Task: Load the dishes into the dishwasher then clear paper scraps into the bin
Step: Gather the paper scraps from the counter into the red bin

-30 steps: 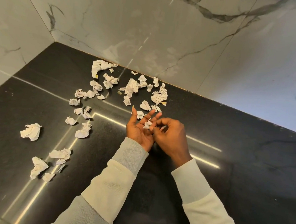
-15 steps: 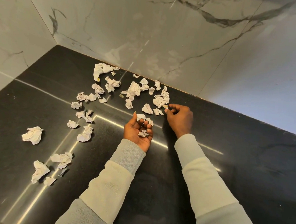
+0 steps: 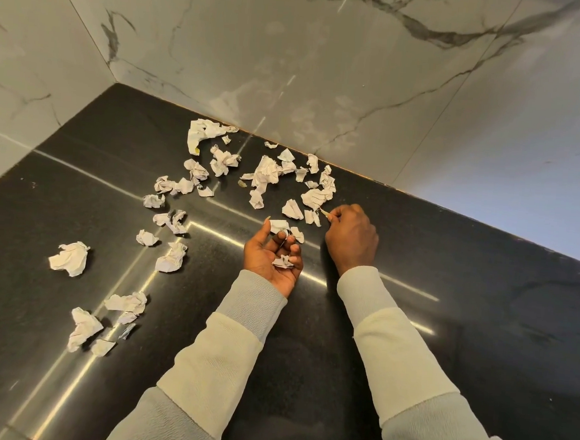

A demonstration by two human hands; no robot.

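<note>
**Black counter, scraps to gather**

Dark polished counter (image 3: 445,333) meets a marble wall (image 3: 292,65) along its back edge. Crumpled paper scraps (image 3: 266,175) lie strewn from that edge, close to the back left corner, down toward the left edge.

The left hand (image 3: 272,259) lies palm up near the middle of the counter, fingers loosely curled around a small scrap (image 3: 282,261) cradled in the palm. The right hand (image 3: 350,239), just beside it and nearer the back edge, pinches a thin sliver (image 3: 324,212) between thumb and fingertip at the fringe of the nearest cluster. No bin is in view.

The step in hand looks like collecting scraps into the cupped palm. To do it well, the palm should stay level and hollowed so the light paper cannot slide out. Flat slivers on the slick surface probably need a fingertip pinch rather than a sweep. Clearing the nearest cluster first seems sensible. The big wad (image 3: 69,258) near the left edge is best left for last, since it would likely fill the palm at once.
</note>
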